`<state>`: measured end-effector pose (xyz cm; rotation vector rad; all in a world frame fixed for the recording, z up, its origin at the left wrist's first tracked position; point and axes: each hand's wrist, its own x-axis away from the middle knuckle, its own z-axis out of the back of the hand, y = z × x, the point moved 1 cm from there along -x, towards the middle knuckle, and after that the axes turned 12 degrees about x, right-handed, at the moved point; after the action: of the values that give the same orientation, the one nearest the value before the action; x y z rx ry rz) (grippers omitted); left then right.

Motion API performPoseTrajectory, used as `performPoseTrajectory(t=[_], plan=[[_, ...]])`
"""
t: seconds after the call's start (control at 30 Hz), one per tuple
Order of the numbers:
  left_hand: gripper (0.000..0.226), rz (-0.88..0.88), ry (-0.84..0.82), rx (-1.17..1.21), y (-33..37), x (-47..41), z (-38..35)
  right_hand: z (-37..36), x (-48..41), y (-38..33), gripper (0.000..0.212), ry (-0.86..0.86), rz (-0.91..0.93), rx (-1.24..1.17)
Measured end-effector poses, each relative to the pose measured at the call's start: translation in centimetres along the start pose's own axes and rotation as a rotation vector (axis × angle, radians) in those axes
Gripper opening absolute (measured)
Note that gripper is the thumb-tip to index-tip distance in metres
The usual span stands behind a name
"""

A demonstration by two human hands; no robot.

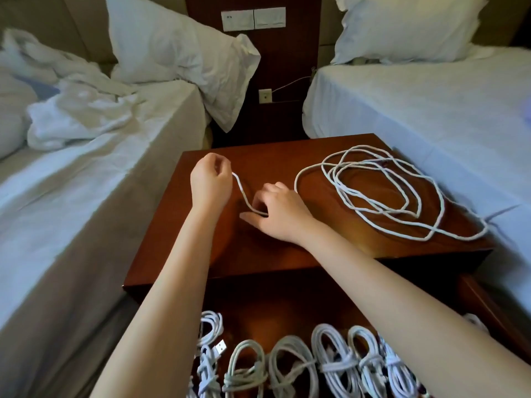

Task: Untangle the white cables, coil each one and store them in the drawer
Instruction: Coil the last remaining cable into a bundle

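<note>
Head view: the white cable (242,193) was pinched at its free end by the left hand (211,179), raised just above the counter (287,156). A bit further along, it was gripped between the thumb and curled fingers of the right hand (275,214), low on the wood. That short stretch ran slantwise between the two. The slack was piled in loose loops (337,188) to the right, so the right hand looked better placed to feed it in. Coiled cables (287,366) were parked in the open drawer (474,297) below.

Wood, reddish-brown, smooth with a glossy varnish: tabletop (287,156). White, matt, rope-like twisted jacket: loose cable (243,195) and coiled cables (333,366). White cloth, matt and creased: bed sheet (86,182), pillow (172,44). Smooth pale plastic: wall plates (253,19).
</note>
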<state>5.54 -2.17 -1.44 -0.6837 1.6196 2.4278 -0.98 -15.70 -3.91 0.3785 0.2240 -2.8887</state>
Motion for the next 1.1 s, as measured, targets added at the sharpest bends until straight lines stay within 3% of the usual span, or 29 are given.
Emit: performPoseTrajectory(t=[0.07, 0.17, 0.27, 0.4, 0.5, 0.6, 0.77, 0.93, 1.1], plan=[[0.023, -0.039, -0.055, -0.025, -0.5, -0.1, -0.3, 0.0, -0.4, 0.0, 0.030, -0.009, 0.014, -0.041], [0.030, -0.106, -0.206, -0.047, -1.0, 0.6, -0.5, 0.1, -0.4, 0.3, 0.014, 0.127, 0.021, -0.237], [0.046, -0.130, -0.338, -0.135, -0.9, 1.4, -0.3, 0.0, -0.1, 0.9, 0.014, 0.310, 0.006, -0.307], [0.064, -0.219, -0.323, -0.173, -1.2, 1.4, 1.0, 0.2, -0.1, 1.6, 0.019, 0.561, -0.092, -0.336], [0.054, -0.167, -0.332, -0.232, -1.5, 1.4, 2.0, 0.4, -0.1, 2.7, 0.021, 0.712, -0.233, -0.401], [0.046, -0.087, -0.395, -0.207, -0.7, 1.5, 1.6, 0.4, -0.2, 3.5, 0.014, 0.706, -0.328, -0.481], [0.025, 0.181, -0.588, 0.343, 0.8, 2.3, -0.1, 0.2, -0.4, 3.6, 0.015, 0.708, -0.337, -0.543], [0.024, 0.204, -0.631, 0.660, 2.3, 2.4, -0.1, 0.3, -0.4, 4.0, 0.017, 0.650, -0.387, -0.533], [0.036, 0.317, -0.869, 0.941, 5.0, 3.1, 0.6, 0.2, -0.1, 3.8, 0.020, 0.487, -0.335, -0.567]])
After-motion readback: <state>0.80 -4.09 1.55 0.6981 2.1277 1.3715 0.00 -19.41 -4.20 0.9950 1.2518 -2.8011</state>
